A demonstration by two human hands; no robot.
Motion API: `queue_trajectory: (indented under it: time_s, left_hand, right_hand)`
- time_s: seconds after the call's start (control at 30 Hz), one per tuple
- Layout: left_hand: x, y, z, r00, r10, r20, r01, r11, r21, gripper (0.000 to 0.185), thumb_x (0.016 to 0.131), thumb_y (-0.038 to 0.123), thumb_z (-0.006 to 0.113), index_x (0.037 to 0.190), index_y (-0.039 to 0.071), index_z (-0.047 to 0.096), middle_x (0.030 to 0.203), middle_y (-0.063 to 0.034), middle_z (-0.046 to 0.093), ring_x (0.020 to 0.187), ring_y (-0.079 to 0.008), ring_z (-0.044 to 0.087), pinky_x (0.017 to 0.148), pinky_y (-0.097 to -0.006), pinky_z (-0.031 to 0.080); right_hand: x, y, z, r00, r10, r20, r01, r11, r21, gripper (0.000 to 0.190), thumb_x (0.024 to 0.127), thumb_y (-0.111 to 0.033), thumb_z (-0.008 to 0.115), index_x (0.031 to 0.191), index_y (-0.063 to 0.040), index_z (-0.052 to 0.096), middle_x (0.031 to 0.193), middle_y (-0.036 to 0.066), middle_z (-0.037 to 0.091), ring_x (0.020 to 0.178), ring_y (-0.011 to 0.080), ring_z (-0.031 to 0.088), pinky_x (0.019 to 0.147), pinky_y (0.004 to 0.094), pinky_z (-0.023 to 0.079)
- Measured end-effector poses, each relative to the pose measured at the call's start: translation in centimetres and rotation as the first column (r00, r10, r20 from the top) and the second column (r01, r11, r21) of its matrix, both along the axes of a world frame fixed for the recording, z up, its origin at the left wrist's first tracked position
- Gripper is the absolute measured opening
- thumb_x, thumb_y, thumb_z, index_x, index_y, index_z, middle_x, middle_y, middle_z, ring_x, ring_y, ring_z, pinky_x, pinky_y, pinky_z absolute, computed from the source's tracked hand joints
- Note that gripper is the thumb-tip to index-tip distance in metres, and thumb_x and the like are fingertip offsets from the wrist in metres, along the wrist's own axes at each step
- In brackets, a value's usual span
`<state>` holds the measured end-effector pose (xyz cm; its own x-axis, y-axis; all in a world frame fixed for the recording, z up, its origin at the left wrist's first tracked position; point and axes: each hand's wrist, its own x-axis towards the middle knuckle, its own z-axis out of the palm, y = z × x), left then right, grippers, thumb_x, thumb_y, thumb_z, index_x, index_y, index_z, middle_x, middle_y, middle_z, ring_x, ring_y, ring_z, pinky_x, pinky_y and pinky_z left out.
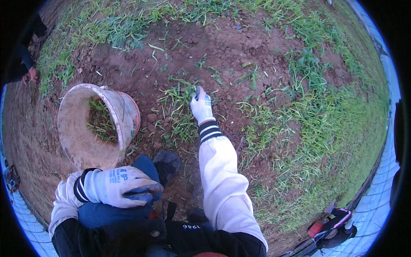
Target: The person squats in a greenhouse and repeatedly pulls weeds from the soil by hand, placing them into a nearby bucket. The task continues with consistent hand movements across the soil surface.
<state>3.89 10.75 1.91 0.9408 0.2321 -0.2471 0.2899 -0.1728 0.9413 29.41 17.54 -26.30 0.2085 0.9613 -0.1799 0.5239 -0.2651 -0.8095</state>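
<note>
My right hand (201,104), in a white work glove with a dark coated palm, is closed around a bunch of green weeds (184,91) just above the soil. Below it lies a loose heap of pulled green plants (184,123). My left hand (123,188), in a matching glove that bears writing, rests on my bent knee with a gap between thumb and fingers and nothing visible in it. To the left, a dirty white plastic bucket (72,125) lies tilted with its mouth towards me. Some plants and roots (102,120) are inside it.
Bare brown soil (221,41) stretches ahead, with a dense green plant bed (340,119) on the right. My dark shoe (167,163) stands beside the bucket. Another person's hand (32,74) shows at far left; a crouching person (335,229) is at lower right. Plastic sheeting (374,199) borders the plot.
</note>
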Motion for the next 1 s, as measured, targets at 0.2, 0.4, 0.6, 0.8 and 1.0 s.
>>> queue_trajectory:
  time_s: [0.2, 0.4, 0.6, 0.8, 1.0]
  left_hand:
    - [-0.6, -0.5, -0.1, 1.0, -0.01, 0.0, 0.01, 1.0, -0.016, 0.043, 0.084, 0.016, 0.068, 0.125, 0.005, 0.061, 0.106, -0.0165, 0.068, 0.093, -0.0359, 0.066, 0.081, -0.0447, 0.053]
    - [-0.5, -0.7, -0.1, 0.999, -0.033, 0.007, 0.033, 0.999, -0.006, 0.044, 0.086, 0.02, 0.065, 0.125, 0.002, 0.06, 0.108, -0.0186, 0.067, 0.095, -0.037, 0.065, 0.083, -0.0456, 0.053]
    - [-0.3, -0.6, 0.3, 0.997, -0.073, 0.035, 0.072, 0.997, 0.026, 0.046, 0.09, 0.019, 0.068, 0.131, 0.002, 0.055, 0.11, -0.0175, 0.068, 0.097, -0.0353, 0.067, 0.085, -0.0431, 0.054]
    - [0.5, 0.0, 1.4, 0.987, -0.14, -0.075, 0.133, 0.986, -0.096, 0.045, 0.093, 0.025, 0.063, 0.131, 0.002, 0.055, 0.115, -0.0194, 0.066, 0.104, -0.0363, 0.064, 0.092, -0.0421, 0.05]
    - [-0.1, -0.1, 1.0, 0.991, -0.114, -0.07, 0.108, 0.991, -0.078, 0.041, 0.093, 0.021, 0.061, 0.13, 0.004, 0.057, 0.119, -0.0171, 0.065, 0.105, -0.0349, 0.063, 0.092, -0.0431, 0.051]
  right_hand:
    - [4.7, -7.3, 2.2, 0.708, -0.238, -0.665, 0.128, 0.969, -0.21, 0.039, 0.097, -0.009, 0.056, 0.135, 0.0, 0.051, 0.108, 0.01, 0.07, 0.092, 0.0185, 0.066, 0.08, 0.0323, 0.055]
    - [8.5, -4.0, 1.9, 0.989, -0.12, 0.089, 0.112, 0.99, 0.086, 0.054, 0.088, -0.006, 0.059, 0.141, -0.008, 0.048, 0.123, 0.022, 0.064, 0.109, 0.036, 0.065, 0.096, 0.0415, 0.05]
    - [7.3, 1.8, 1.4, 0.783, 0.269, 0.561, -0.153, 0.957, -0.245, 0.047, 0.086, -0.016, 0.059, 0.132, -0.016, 0.057, 0.109, 0.018, 0.066, 0.103, 0.0357, 0.066, 0.087, 0.0457, 0.054]
    - [7.3, 2.0, 2.9, 0.784, 0.342, 0.519, -0.159, 0.917, -0.365, 0.046, 0.086, -0.016, 0.058, 0.132, -0.018, 0.056, 0.119, 0.017, 0.064, 0.107, 0.0351, 0.065, 0.087, 0.0459, 0.054]
    - [7.0, 2.0, 3.0, 0.643, 0.329, 0.692, -0.23, 0.944, -0.235, 0.024, 0.097, -0.016, 0.048, 0.116, -0.013, 0.063, 0.104, 0.013, 0.064, 0.091, 0.0302, 0.069, 0.074, 0.0413, 0.056]
